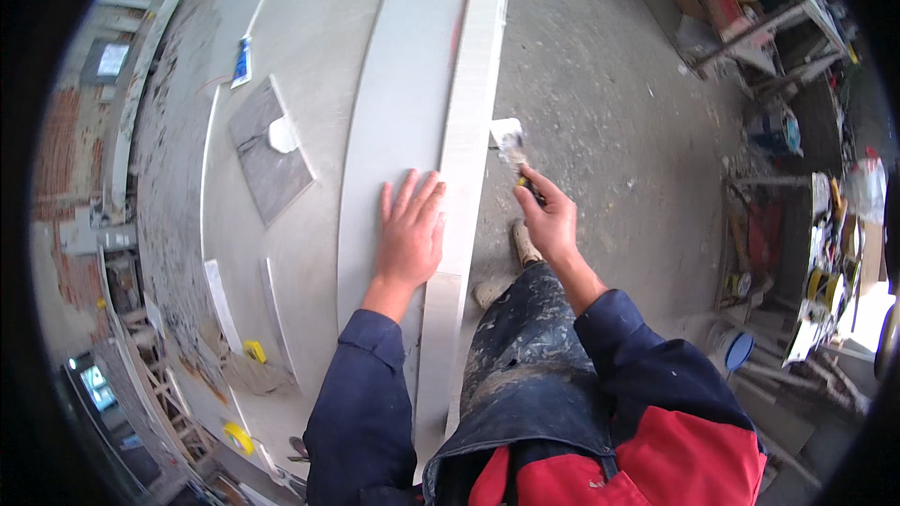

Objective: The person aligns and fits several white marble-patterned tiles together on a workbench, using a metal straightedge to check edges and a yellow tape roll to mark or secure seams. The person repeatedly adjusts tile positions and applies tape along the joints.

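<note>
My left hand (pixel 411 232) lies flat, fingers spread, on a long pale grey stone slab (pixel 394 84), close to its front edge. My right hand (pixel 548 215) grips the dark handle of a putty knife (pixel 511 145). Its wide blade, smeared white, touches the slab's white front edge strip (pixel 473 103). My dark blue sleeves and paint-spattered trousers fill the lower middle.
A dark grey square tile (pixel 272 150) with a white lump lies on the workbench (pixel 309 28), beyond it a blue tube (pixel 242 61). Yellow tape measures (pixel 254 349) sit near the left. Cluttered racks with buckets and tools (pixel 797 225) line the right; a dusty concrete floor (pixel 609 84) lies between.
</note>
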Tool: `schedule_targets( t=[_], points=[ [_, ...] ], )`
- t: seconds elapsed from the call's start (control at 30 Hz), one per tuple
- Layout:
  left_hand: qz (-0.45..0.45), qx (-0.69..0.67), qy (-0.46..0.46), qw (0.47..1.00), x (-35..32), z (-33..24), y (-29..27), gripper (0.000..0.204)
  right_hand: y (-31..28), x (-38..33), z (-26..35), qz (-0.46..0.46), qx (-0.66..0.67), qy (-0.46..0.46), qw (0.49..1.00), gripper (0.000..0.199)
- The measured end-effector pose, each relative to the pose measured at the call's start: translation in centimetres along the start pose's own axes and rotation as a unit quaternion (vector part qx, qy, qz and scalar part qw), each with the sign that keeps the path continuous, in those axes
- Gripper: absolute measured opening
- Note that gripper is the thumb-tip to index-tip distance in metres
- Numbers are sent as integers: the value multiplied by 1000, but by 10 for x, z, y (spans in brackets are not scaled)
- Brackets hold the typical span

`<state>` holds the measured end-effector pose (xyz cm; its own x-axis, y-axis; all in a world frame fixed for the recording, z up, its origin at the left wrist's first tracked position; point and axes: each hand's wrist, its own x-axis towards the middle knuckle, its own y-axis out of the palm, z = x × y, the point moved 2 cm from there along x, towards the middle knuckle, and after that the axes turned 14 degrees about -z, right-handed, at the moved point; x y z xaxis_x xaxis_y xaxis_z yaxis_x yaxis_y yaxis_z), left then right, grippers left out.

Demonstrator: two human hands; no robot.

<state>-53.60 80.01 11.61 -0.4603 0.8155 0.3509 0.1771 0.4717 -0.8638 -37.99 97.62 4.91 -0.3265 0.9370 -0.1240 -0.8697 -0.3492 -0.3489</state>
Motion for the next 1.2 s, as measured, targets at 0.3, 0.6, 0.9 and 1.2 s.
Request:
schedule_targets(
  t=[0.3,0.6,0.9,1.2],
  points=[
    [-162,173,-279,931,-17,82,-60,70,-14,33,158,286,-72,-133,946,39],
    [-23,291,-407,866,-6,148,-84,69,224,48,267,435,-237,-473,729,35],
    [-60,270,-433,858,-11,156,-80,55,297,32,268,464,-386,-524,601,27],
    [-57,293,-401,866,-11,160,-83,56,278,1,291,426,-495,-549,521,27]
  ],
)
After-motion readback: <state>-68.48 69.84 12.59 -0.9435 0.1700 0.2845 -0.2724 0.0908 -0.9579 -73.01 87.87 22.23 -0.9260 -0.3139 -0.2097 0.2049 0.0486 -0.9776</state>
